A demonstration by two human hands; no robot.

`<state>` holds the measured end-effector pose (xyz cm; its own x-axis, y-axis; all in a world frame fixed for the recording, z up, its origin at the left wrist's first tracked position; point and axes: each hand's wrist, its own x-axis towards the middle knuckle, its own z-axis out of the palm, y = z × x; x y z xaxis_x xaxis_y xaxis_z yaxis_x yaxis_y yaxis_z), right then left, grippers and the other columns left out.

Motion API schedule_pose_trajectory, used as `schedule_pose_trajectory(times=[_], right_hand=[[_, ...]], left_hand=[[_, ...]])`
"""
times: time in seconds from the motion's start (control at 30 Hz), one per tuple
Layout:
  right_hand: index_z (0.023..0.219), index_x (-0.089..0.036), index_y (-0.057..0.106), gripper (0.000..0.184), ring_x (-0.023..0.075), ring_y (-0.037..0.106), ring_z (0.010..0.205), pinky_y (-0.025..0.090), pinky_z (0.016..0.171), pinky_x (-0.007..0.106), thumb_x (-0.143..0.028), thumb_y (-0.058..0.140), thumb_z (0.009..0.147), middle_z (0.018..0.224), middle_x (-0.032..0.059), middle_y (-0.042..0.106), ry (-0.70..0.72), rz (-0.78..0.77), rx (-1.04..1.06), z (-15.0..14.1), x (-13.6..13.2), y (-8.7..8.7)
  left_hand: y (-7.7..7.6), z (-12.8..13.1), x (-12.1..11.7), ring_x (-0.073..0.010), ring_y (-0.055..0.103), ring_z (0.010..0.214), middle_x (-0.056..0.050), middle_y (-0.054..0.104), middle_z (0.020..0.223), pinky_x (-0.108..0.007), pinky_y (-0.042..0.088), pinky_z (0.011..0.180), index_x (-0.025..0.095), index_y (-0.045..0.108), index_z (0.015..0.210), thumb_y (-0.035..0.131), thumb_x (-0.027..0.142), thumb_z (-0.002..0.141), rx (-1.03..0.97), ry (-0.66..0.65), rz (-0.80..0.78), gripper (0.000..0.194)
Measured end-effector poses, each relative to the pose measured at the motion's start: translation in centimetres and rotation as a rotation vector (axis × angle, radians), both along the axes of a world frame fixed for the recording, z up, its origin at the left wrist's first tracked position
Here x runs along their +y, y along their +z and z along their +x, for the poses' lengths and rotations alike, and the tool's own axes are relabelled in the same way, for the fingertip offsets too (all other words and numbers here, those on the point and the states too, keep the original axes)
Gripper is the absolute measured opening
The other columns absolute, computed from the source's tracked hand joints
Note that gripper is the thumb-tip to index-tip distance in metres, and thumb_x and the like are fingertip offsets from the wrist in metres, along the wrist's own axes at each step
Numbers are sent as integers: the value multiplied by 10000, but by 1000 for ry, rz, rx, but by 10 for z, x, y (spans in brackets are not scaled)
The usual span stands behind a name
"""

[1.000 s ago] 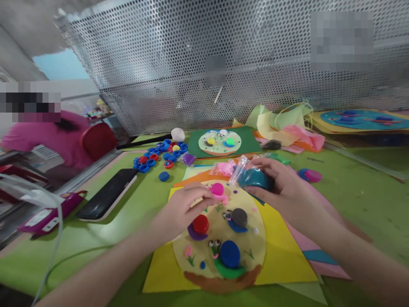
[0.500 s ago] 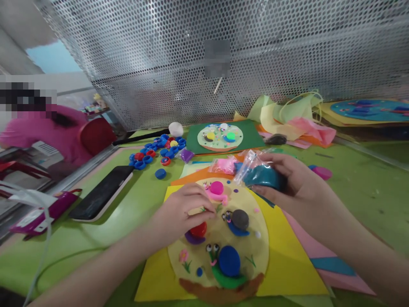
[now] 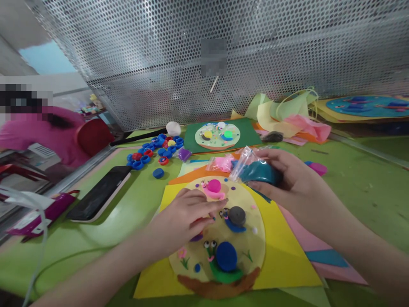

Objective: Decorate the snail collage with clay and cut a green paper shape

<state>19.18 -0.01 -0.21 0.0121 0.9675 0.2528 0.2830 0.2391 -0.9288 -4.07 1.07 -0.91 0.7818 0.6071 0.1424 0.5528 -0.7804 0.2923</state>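
My right hand (image 3: 295, 175) grips a clear plastic bag of teal modelling clay (image 3: 258, 174) above the far right of a yellow sheet (image 3: 281, 256). Over a cream disc (image 3: 252, 256) on that sheet, my left hand (image 3: 188, 213) has its index finger stretched out and its thumb apart. A tiny dark speck shows at one of its fingertips; I cannot tell what it is. On the disc sit a pink snail (image 3: 213, 187), a snail with a grey shell (image 3: 237, 216) and a green snail with a blue shell (image 3: 226, 256). Another snail is mostly hidden under my left hand.
Blue and red bottle caps (image 3: 140, 158) lie at the back left, near a purple clay packet (image 3: 183, 154). A black phone (image 3: 100, 194) lies left. Behind stands a green card with a decorated disc (image 3: 234, 135). A metal mesh (image 3: 143, 55) rises beyond; a person in pink (image 3: 64, 136) sits left.
My left index finger has straightened and reached right, away from the thumb. My right hand still holds the clay bag. The whole view has shifted slightly.
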Motion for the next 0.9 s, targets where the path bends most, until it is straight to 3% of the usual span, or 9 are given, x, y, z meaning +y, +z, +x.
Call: schedule_pose_trajectory(times=[0.13,0.2,0.43,0.67,0.9], right_hand=[[1039,-296,505,371,248,600,918,531,742,404,-348,660,706,993,24,637,3,-6,25,1,0,1],[1043,-302,509,371,250,598,930,538,733,401,-351,663,709,1008,25,636,0,-5,18,2,0,2],[1051,-299,512,361,216,614,888,547,709,345,-310,658,721,978,9,639,2,-5,21,1,-2,4],[1055,-256,512,383,207,616,872,533,733,354,-325,662,709,961,15,638,8,2,25,1,-3,6],[1054,-253,511,377,189,607,897,530,743,323,-323,662,716,979,12,632,19,14,40,1,-4,7]], left_hand=[[4,5,-13,-188,551,877,-25,646,795,-349,288,815,193,460,1259,412,114,895,100,-28,270,375],[4,6,-19,-201,553,901,-25,663,778,-363,236,819,177,427,1284,415,78,881,117,-15,332,415],[-5,5,-27,-247,509,1058,-48,696,885,-416,167,880,168,223,1393,412,2,833,168,17,344,614],[-7,13,-30,-220,499,1132,-88,703,909,-472,178,968,146,341,1332,371,9,846,242,96,388,505],[0,12,-28,-195,549,1093,-83,709,942,-433,189,983,164,387,1289,347,103,878,189,121,406,417]])
